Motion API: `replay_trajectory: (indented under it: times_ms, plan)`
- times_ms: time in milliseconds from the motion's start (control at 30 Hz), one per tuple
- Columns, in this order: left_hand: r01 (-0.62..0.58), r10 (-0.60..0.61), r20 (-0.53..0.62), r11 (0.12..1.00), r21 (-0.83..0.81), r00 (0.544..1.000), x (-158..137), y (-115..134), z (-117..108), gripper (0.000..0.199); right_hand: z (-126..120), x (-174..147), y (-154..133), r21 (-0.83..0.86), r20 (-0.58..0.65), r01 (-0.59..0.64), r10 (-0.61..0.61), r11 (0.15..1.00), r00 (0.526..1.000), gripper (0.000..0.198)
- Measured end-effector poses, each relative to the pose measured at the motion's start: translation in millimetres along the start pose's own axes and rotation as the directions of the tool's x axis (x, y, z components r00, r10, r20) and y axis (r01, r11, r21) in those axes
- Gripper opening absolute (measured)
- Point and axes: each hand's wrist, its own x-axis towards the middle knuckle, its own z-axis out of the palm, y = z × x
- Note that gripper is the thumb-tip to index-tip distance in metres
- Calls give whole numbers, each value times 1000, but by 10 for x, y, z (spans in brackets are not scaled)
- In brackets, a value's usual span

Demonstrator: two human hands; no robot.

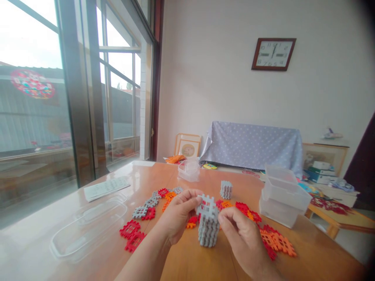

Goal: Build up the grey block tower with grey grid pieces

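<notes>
A stack of grey interlocking plastic tiles [208, 233] stands on the wooden table in front of me. Over its top, a tilted grey tile [207, 205] with window-like openings is pinched between the thumb and fingers of my left hand [183, 210]. My right hand [238, 230] has its thumb and forefinger closed at the right edge of the stack's top, by the tile; whether it grips the tile or only touches it I cannot make out. Red tiles [135, 241] lie to the left of my left forearm. Orange tiles [277, 241] lie beyond my right hand.
A shorter grey stack [226, 189] stands farther back. Clear plastic boxes [279, 203] are at the right, a small clear container [189, 170] at the back. On the left lie a clear lid [88, 228] and a printed sheet [107, 188]. More red, orange and grey tiles are scattered around.
</notes>
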Motion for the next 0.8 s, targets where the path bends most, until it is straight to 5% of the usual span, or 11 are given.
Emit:
replay_trajectory:
  times_ms: [167, 600, 800]
  plan:
    - [31, -32, 25, 998, 51, 999, -9, 9, -31, 35, -115, 50, 12, -6, -52, 24, -24, 1000, 998, 20]
    - [61, -64, 48, 996, 61, 997, 21, -38, 9, 36, -82, 53, 13, -153, 156, 199, -175, 968, 972, 6]
    - [18, -13, -56, 996, 92, 998, 52, -41, -4, 37, -142, 98, 111, -138, 98, 109, -96, 984, 991, 10]
